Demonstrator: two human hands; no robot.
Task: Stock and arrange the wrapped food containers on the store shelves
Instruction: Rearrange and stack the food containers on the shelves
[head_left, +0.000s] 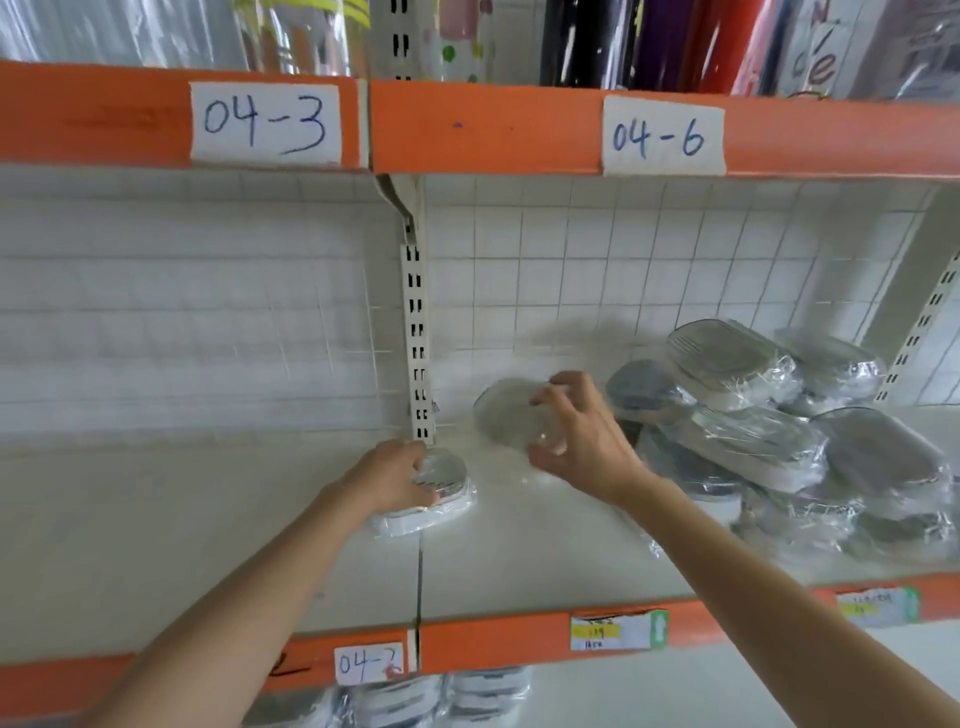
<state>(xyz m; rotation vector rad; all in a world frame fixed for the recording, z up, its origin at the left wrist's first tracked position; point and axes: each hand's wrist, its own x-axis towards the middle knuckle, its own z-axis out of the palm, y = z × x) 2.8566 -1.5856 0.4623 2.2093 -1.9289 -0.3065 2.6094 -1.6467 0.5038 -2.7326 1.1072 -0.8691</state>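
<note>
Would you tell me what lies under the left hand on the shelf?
The left hand rests on a wrapped container lying flat on the white shelf. The hand covers the container's left part, so that side cannot be seen.

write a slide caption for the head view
Left hand holds one wrapped container on the shelf; right hand grips another.

On the shelf (519, 545), one wrapped container (441, 488) is lying before the slotted upright (415, 338), under the left hand (389, 478). To its right, the right hand (582, 431) is holding another container (506, 410). Farther right, a pile of wrapped containers (779, 431) is sitting against the back grid (571, 270).
</note>
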